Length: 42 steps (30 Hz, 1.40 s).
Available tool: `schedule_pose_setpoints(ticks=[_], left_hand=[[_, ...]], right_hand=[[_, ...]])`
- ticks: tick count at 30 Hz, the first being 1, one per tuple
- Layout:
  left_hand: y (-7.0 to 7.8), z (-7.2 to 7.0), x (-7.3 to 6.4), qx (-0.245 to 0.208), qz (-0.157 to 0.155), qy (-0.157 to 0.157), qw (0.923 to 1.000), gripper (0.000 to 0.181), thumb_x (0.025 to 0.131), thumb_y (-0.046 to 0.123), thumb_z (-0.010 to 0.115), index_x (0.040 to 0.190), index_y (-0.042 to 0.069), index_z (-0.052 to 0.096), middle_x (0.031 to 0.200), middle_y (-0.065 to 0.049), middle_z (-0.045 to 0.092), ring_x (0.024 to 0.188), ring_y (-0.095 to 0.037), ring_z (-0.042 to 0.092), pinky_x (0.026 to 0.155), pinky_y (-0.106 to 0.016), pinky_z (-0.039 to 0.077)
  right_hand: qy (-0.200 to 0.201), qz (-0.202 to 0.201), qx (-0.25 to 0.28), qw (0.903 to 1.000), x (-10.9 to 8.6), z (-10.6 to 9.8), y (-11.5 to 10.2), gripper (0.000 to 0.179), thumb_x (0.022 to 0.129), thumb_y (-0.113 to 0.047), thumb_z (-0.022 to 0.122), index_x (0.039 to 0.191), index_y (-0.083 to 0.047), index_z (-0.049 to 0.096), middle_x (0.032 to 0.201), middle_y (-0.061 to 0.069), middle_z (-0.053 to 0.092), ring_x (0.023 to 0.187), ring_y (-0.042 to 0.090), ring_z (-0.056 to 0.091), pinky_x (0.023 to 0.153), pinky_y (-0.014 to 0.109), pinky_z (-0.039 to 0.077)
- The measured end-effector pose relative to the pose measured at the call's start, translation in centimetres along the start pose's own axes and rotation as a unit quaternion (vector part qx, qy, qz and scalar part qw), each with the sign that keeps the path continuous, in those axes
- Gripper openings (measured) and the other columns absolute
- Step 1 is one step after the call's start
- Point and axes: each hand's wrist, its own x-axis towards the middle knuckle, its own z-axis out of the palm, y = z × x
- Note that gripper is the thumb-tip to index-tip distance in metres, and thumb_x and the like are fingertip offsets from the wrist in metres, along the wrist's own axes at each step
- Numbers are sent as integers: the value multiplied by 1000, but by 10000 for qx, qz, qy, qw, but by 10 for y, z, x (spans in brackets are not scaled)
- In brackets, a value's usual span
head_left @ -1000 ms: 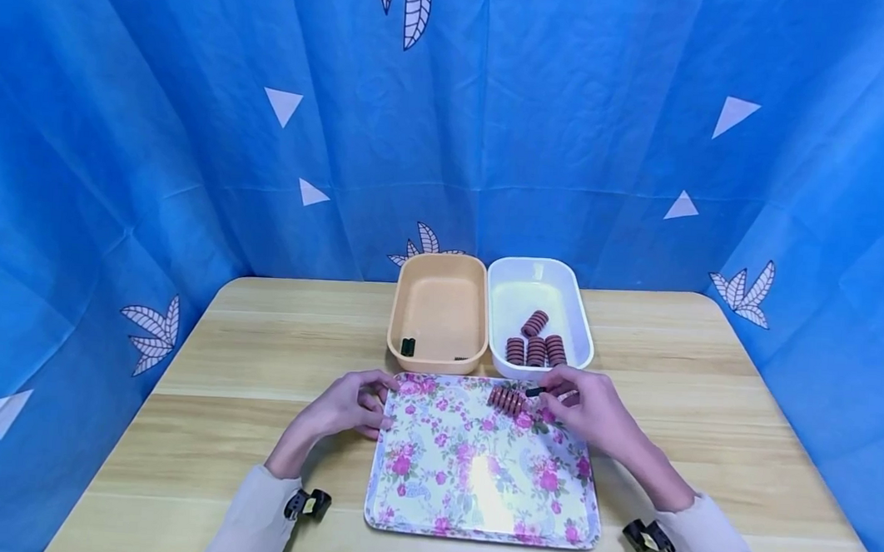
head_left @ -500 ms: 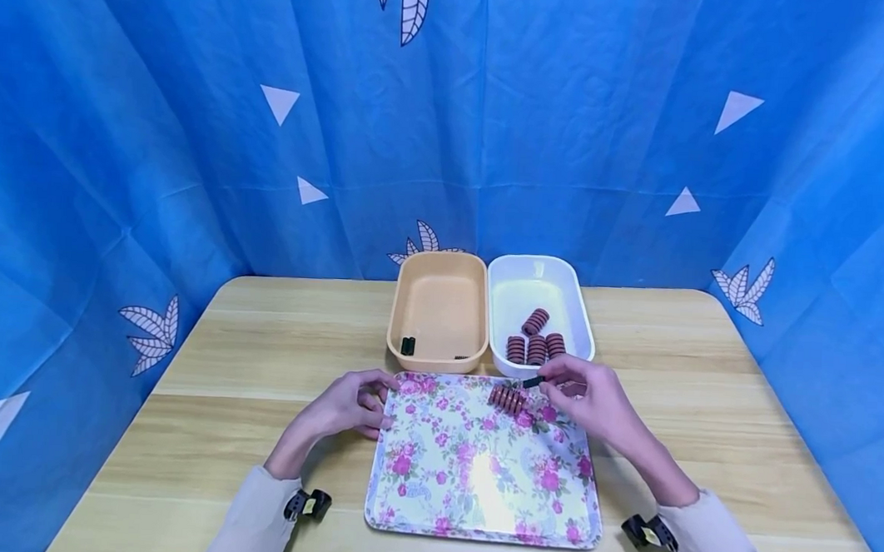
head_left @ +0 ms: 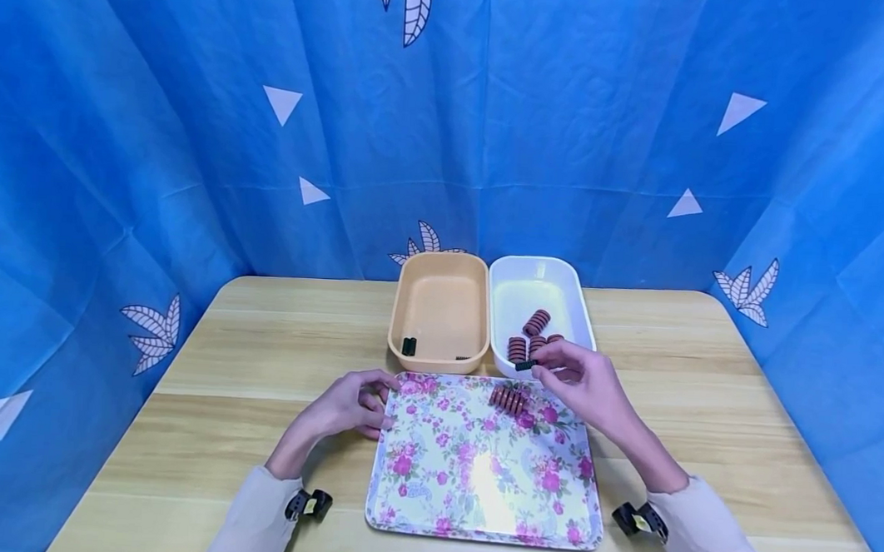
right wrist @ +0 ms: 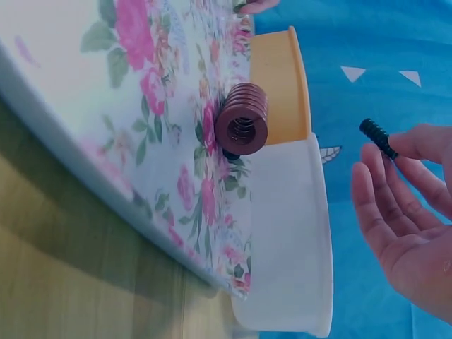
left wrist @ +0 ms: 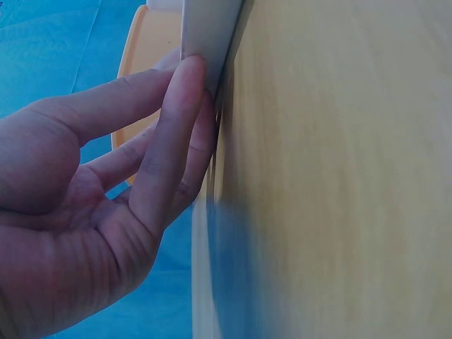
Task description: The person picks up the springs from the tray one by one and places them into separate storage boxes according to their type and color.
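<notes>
My right hand (head_left: 579,383) pinches a small dark green coil spring (right wrist: 379,136) between thumb and fingertips, raised by the front rim of the white bin (right wrist: 289,240). My left hand (head_left: 353,403) grips the left edge of a flower-patterned tray (head_left: 440,451); in the left wrist view its fingertips close on the tray's rim (left wrist: 208,32). A larger brown coil spring (head_left: 507,400) lies on its side near the tray's back edge. In the right wrist view, a bit of something dark (right wrist: 232,155) shows behind this spring, mostly hidden.
Several brown springs (head_left: 536,323) lie in the white bin, partly behind my right hand. Beside it stands a tan bin (head_left: 441,301) with small dark green springs (head_left: 408,347) and a thin dark spring (head_left: 462,359). A blue curtain (head_left: 450,126) hangs behind the wooden table (head_left: 289,335).
My right hand has moved back and slightly left with the dark green spring, from above the tray to the white bin's front rim. The left hand has stayed at the tray's edge.
</notes>
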Motion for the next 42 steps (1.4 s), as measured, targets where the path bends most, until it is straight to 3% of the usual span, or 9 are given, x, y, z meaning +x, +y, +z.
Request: schedule_pose_setpoints(ticks=[4,12,19,26,31,36,42], left_hand=[[1,1,0,-20,-28,16,10000,54,83,-13,77,133,-6,58,105,-22,53,75,-21,64,69,-42,68],[1,-2,-1,-5,197,-142,9997,51,84,-12,76,131,-8,57,105,-22,55,70,-18,64,67,-43,68],[-1,-2,0,1,213,-173,9996,52,84,-12,77,132,-8,57,105,-22,54,71,-19,65,67,-43,68],[-2,-1,0,-91,23,-63,9999,55,83,-13,77,134,-7,57,105,-22,53,75,-21,64,70,-44,68],[-3,-2,1,-11,121,-103,9999,53,84,-13,77,133,-7,58,104,-23,54,72,-21,64,67,-43,68],[-2,-2,2,21,74,-96,9999,52,84,-11,77,133,-6,58,105,-21,55,70,-19,63,67,-44,68],[-2,-2,2,-11,80,-121,9999,52,84,-12,77,133,-6,58,105,-22,54,71,-19,64,68,-44,68]], right_hand=[[64,-28,-44,10000,2,1,-1,16,94,-6,75,110,-4,74,104,9,73,88,30,73,76,25,65],[157,-15,-140,9998,13,10,-1,18,93,-1,75,111,1,72,105,15,73,92,30,73,80,30,65],[-45,-180,5,9998,26,17,-6,16,94,-7,75,110,-5,74,103,8,74,90,22,73,81,29,65],[-222,-309,35,9993,43,26,-9,13,93,-3,76,105,-5,74,98,6,74,88,21,73,77,28,66],[-353,-343,-81,9988,55,33,-9,10,94,-5,75,104,-6,74,97,5,75,88,20,73,78,31,66],[-439,-273,-201,9985,65,40,-9,12,95,-7,75,106,-4,74,98,6,76,90,20,73,79,35,66],[-513,-134,-267,9982,76,49,-10,11,94,-7,75,105,-4,73,97,4,75,90,18,72,77,29,65]])
